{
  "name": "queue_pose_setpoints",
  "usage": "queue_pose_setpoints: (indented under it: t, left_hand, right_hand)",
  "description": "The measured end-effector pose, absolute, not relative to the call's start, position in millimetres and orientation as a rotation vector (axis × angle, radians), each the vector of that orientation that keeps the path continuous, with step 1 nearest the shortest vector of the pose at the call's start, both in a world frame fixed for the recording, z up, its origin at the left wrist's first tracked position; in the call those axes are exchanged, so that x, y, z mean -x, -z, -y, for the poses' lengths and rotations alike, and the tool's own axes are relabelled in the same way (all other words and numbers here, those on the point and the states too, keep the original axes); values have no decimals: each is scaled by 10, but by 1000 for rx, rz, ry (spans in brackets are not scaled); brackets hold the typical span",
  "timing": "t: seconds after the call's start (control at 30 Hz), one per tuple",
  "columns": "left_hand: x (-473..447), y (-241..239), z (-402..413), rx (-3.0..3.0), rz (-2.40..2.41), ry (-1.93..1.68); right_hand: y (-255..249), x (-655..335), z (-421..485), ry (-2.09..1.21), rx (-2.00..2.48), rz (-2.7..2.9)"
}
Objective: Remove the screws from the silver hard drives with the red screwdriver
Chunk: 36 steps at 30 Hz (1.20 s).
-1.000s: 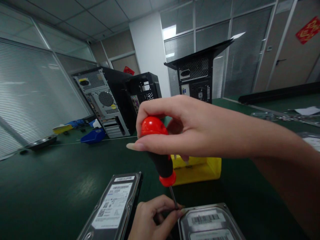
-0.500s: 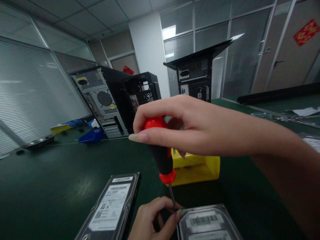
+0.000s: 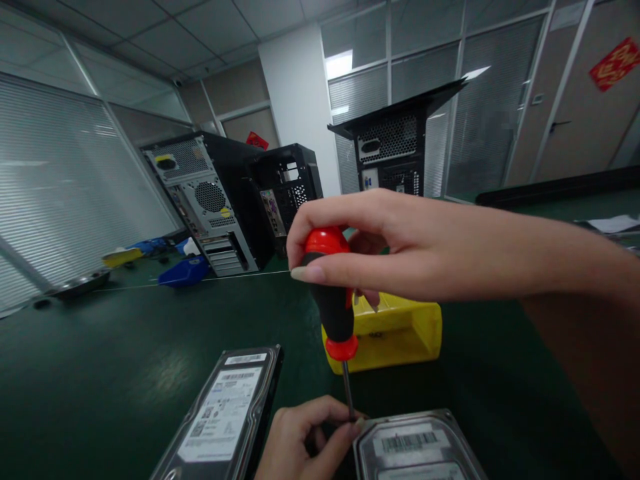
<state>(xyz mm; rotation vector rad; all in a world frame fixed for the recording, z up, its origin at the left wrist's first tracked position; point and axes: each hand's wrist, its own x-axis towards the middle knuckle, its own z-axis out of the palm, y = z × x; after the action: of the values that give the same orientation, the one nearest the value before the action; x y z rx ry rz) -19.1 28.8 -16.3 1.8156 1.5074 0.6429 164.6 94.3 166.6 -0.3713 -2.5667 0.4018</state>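
Note:
My right hand (image 3: 380, 243) is closed round the red and black handle of a screwdriver (image 3: 333, 310), thumb along its near side. The shaft points down, slightly tilted, and its tip ends at the left corner of a hard drive (image 3: 410, 433) with a barcode label. At that tip my left hand (image 3: 310, 437) is pinched, thumb and forefinger touching the drive's corner; what lies between the fingertips is too small to make out. A second hard drive (image 3: 223, 413), with a white label, lies left of my left hand.
Behind the screwdriver stands a yellow bin (image 3: 400, 340) with small dark bits inside. Computer cases (image 3: 215, 200) stand at the back left, another case (image 3: 390, 153) at the back centre. A blue bin (image 3: 184, 272) sits by the left case on the green table (image 3: 125, 353).
My right hand and the screwdriver handle have shifted right, bringing the shaft nearer upright. My left hand has stayed at the drive's corner.

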Motion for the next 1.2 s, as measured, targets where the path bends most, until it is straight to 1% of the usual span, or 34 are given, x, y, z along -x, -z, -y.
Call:
queue_pose_setpoints:
  t: [0.1, 0.23, 0.3, 0.5, 0.77, 1.2]
  left_hand:
    - [197, 144, -290, -1832, -1488, -648]
    - [195, 129, -276, -1821, -1457, -717]
    - [198, 128, -269, -1821, -1450, -732]
    - [216, 159, -285, -1835, -1447, -698]
    - [209, 164, -291, -1746, -1459, -667]
    - [215, 172, -277, -1769, -1482, -668]
  right_hand:
    - [-1668, -1632, -951, -467, 326, 2573]
    - [-1665, -1623, -951, -402, 290, 2561]
    - [-1664, -1628, -949, -424, 280, 2564]
    - [-1646, -1608, -954, -432, 353, 2540]
    - [-1651, -1597, -929, -384, 328, 2559]
    - [-1667, -1612, -903, -446, 297, 2592]
